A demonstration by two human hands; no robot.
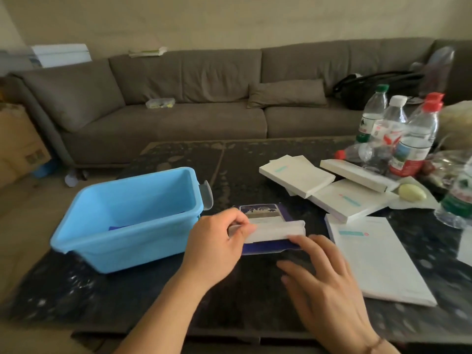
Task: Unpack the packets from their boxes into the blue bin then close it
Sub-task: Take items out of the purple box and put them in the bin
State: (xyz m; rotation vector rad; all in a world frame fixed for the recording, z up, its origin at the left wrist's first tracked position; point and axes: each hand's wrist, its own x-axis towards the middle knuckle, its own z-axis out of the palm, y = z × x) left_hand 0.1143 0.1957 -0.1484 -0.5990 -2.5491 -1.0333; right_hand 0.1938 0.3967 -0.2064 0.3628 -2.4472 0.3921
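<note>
A light blue bin [127, 233] stands open on the dark table [255, 297], with a dark blue packet partly visible on its floor. Just right of it, my left hand [217, 246] pinches the left end of a white box [273, 232] held edge-up. A dark blue packet [265, 213] with a pale picture lies under and behind that box. My right hand [324, 290] hovers with straight fingers; its fingertips touch the box's lower right edge. Three more white boxes [296, 177] [355, 175] [350, 203] lie stacked at the right, and a flat white box [375, 259] lies nearer.
Several water bottles [413, 146] stand at the table's far right, with one more [457, 200] at the right edge and a yellowish oval object [412, 192]. A brown sofa [178, 98] runs behind the table. Cardboard boxes [20, 144] sit on the floor at left.
</note>
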